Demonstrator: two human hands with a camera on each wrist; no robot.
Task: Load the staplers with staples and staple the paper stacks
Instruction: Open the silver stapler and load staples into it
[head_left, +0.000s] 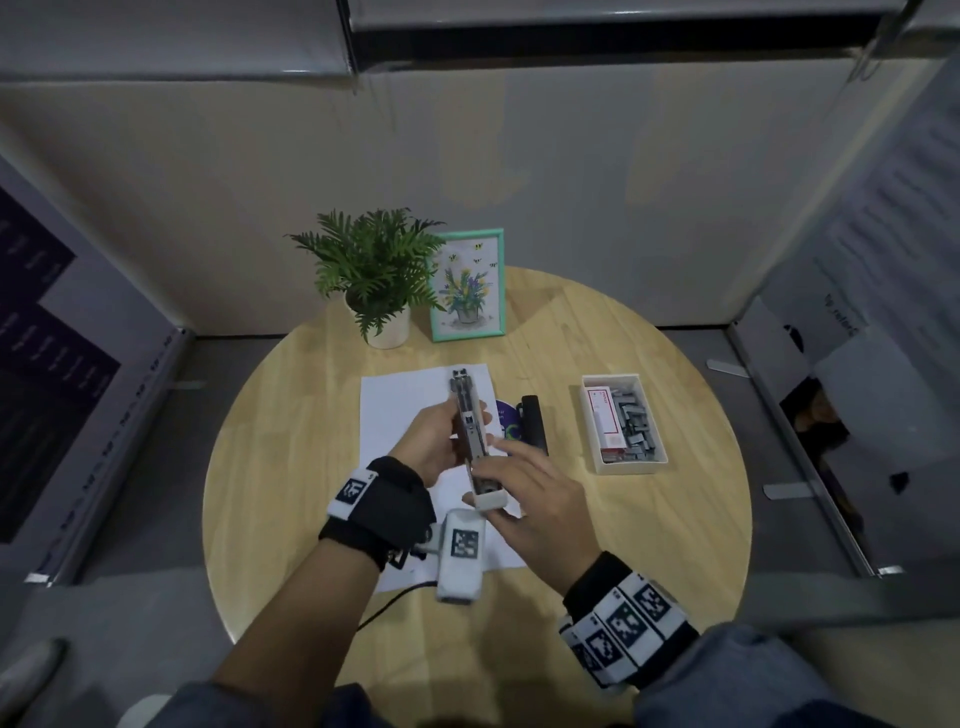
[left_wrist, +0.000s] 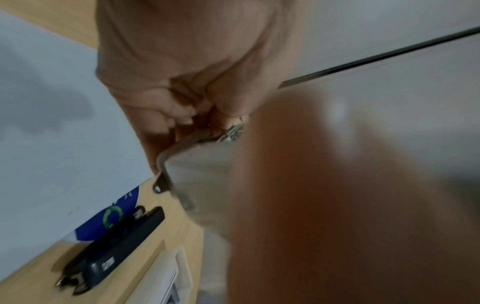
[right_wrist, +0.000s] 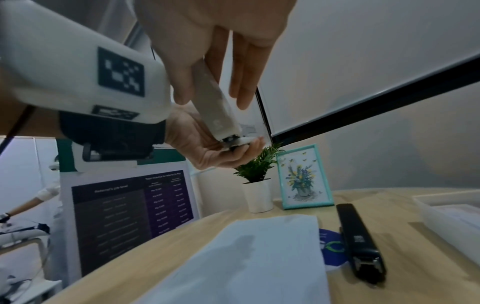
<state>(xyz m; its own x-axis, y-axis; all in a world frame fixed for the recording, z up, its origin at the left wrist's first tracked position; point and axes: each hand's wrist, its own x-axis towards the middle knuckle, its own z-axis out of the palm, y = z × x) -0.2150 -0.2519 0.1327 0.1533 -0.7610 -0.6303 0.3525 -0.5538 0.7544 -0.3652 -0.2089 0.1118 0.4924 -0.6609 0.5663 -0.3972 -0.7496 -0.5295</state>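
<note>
A pale grey stapler (head_left: 470, 421) is swung open above the paper stack (head_left: 400, 410). My left hand (head_left: 431, 441) grips its metal magazine part from the left. My right hand (head_left: 524, 493) pinches the plastic top arm (right_wrist: 215, 111) between thumb and fingers near its hinge end. In the left wrist view the stapler's metal edge (left_wrist: 162, 170) shows below my curled left fingers (left_wrist: 168, 107), with the right hand a blur in front. A black stapler (head_left: 535, 423) lies closed on the table beside the paper. A white box (head_left: 610, 375) on the right holds staple strips (head_left: 636, 426).
The round wooden table (head_left: 291, 467) carries a potted fern (head_left: 374, 270) and a teal picture frame (head_left: 467, 286) at the back. A purple printed disc (head_left: 506, 415) lies between paper and black stapler. Panels enclose the table on three sides.
</note>
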